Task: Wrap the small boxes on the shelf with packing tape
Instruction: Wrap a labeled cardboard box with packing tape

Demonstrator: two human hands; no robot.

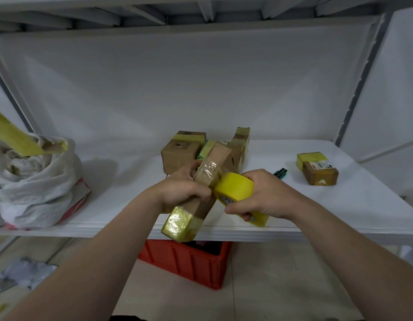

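Yellow tape roll (235, 187) is gripped by the right hand (263, 195) against the long box (200, 191), which the left hand (180, 191) clasps tilted above the shelf (339, 205) edge, probably to expose its sides.

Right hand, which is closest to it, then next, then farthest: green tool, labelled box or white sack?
1. green tool, just behind the right hand.
2. labelled box, farther to the right.
3. white sack, far left.

Box (202, 181): brown cardboard, matt, glossy tape over it. Tape roll (235, 187): yellow, smooth. Shelf (270, 205): white, matt. Sack (34, 181): woven plastic, crumpled.
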